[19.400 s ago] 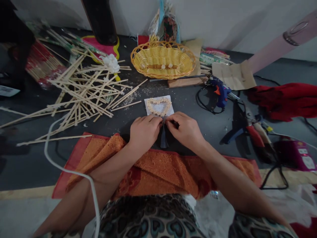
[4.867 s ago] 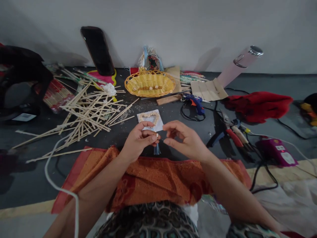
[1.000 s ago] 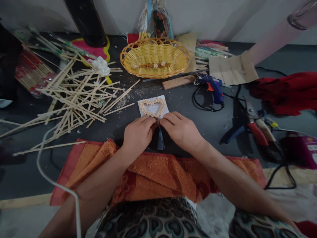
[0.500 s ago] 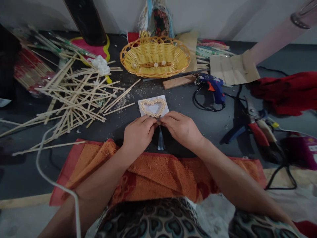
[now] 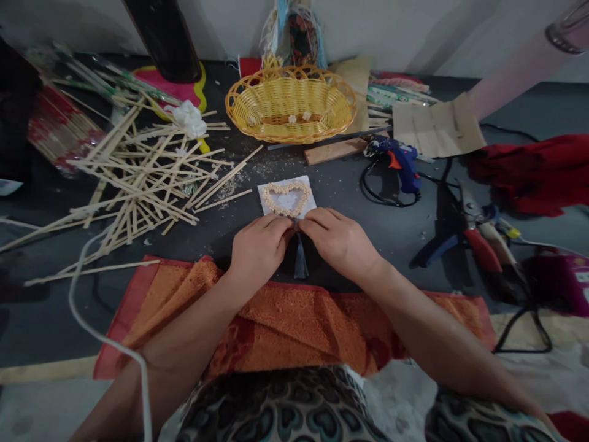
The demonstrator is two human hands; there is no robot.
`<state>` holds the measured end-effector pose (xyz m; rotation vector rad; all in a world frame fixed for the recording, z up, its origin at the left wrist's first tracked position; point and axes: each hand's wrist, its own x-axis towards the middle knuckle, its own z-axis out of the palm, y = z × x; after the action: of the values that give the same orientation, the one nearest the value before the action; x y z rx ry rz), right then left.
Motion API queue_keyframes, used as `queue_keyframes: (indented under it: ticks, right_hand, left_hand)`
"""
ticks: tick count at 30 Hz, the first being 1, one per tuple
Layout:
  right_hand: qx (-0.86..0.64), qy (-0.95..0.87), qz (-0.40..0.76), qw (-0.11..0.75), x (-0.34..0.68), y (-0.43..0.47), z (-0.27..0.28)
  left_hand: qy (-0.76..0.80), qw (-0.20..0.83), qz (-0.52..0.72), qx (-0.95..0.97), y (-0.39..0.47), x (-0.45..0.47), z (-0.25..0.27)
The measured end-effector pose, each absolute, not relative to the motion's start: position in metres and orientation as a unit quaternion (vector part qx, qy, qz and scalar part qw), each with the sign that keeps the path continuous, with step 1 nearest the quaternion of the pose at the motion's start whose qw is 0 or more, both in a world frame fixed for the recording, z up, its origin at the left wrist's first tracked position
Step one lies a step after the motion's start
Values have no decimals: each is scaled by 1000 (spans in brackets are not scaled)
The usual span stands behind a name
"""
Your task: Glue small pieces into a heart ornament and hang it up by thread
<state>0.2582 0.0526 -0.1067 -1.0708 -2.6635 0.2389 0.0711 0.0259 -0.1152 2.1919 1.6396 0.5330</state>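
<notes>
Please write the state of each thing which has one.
Left hand: fingers pinched at top of tassel
Right hand: fingers pinched likewise
Tassel: strands slightly fanned
Heart outline: lying on paper
Basket: upright, holding small pieces
Sticks: piled loosely
Towel: spread, creased
Red cloth: crumpled
Glue gun: lying down
Phone: standing

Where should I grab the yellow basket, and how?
Probably hold the basket by the rim at its two narrow ends, coming down from above. The looped edge flares outward there, while sticks and brown paper lie close by. Keep it level: small pale pieces lie inside.
</notes>
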Motion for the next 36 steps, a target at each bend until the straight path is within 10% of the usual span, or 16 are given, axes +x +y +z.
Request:
queue_keyframes:
  ticks: [36]
  right_hand:
    - [-412, -886, 156, 142, 276, 41, -103]
  left_hand:
    - [568, 174, 195, 781, 26, 65, -113]
